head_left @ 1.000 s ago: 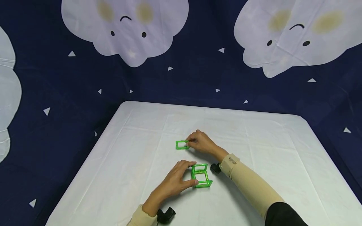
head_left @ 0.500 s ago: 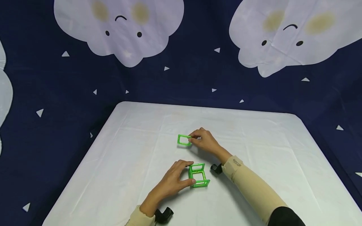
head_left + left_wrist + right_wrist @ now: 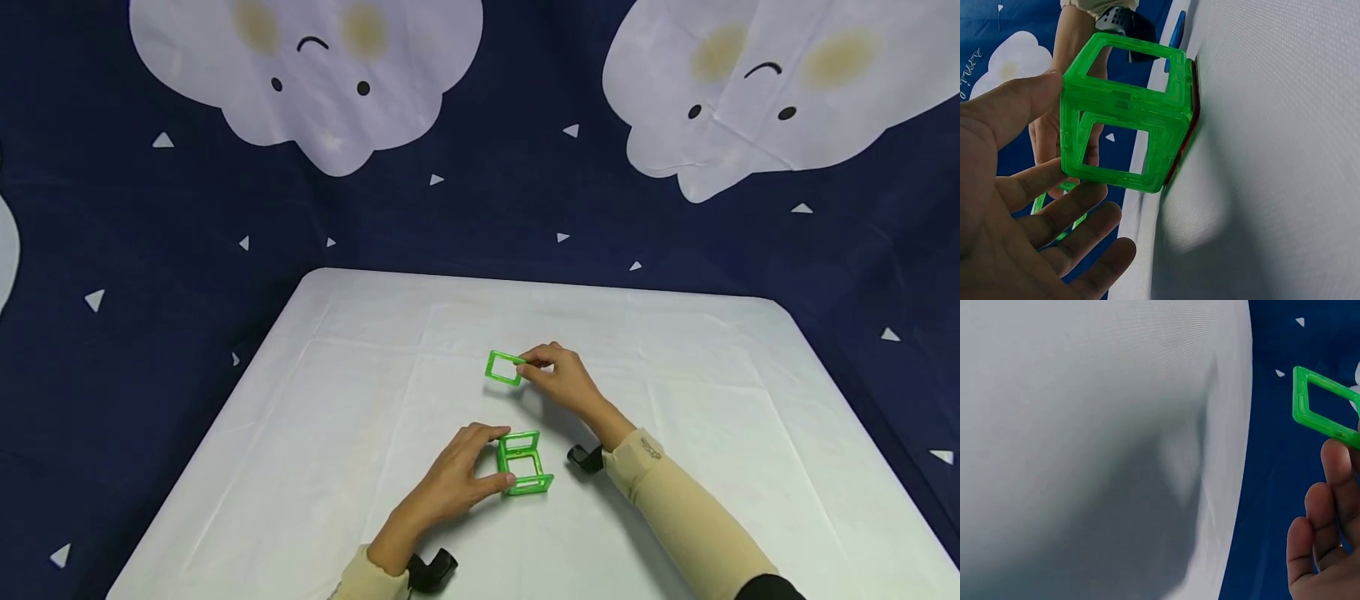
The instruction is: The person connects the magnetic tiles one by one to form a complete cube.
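Observation:
A small open box of green magnetic tiles (image 3: 503,458) stands on the white table. My left hand (image 3: 453,475) holds it at its left side, thumb at the near corner and index finger at the far one. In the left wrist view, the tile box (image 3: 1122,98) shows square frames joined at the edges and a red strip (image 3: 1192,122) along its table side. Farther back, my right hand (image 3: 562,379) pinches a single green magnetic tile (image 3: 489,364) by its right edge, tilted above the table. In the right wrist view this tile (image 3: 1299,400) is partly cut off.
The white cloth-covered table (image 3: 360,375) ends at a dark blue curtain (image 3: 510,225) printed with clouds. Black wrist cameras (image 3: 432,571) sit under both wrists. A thin blue object (image 3: 1175,37) shows near the table edge in the left wrist view.
My right hand has lifted the single tile off the table, tilted it and moved it slightly right. The left hand keeps its hold on the tile box; the head view has shifted a little.

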Available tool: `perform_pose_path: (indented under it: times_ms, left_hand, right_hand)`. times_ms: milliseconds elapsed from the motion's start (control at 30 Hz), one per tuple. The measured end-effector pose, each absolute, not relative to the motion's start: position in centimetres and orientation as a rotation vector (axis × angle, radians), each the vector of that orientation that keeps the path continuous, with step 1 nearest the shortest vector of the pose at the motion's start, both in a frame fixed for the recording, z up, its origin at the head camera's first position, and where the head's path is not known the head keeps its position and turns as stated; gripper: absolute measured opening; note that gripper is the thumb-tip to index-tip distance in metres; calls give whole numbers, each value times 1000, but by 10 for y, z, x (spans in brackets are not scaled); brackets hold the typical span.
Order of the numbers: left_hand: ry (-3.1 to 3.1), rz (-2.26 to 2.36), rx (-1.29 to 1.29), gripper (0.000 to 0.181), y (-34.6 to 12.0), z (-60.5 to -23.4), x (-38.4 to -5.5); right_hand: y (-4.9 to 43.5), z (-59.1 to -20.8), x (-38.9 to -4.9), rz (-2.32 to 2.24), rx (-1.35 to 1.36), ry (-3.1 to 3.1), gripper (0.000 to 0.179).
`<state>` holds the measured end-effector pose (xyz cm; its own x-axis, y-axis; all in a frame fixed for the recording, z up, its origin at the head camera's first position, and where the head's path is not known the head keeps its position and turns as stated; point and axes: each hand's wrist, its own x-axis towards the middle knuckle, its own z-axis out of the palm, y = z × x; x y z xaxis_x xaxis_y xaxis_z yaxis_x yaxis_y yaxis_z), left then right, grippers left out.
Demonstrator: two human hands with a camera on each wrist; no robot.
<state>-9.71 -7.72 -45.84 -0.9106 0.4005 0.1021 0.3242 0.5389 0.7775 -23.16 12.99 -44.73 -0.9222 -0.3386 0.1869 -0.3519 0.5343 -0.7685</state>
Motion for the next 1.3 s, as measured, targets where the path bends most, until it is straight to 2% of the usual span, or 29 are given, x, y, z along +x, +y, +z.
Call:
perform_pose_path:
  times_ms: [533,867,1300]
  left_hand:
    - [2685,1334,626,60,-76,-458,-96]
    - [2698,1341,622,59,-75,-458,-95]
    - [2716,1341,615,59,-74,-458,-95]
  right_hand:
    - [158,-448,-199,1471,319,-2710,22]
    - [170,-452,-168,1524,106,-2676,27]
    - [174,-464,-133,1442,-72,-2610,15]
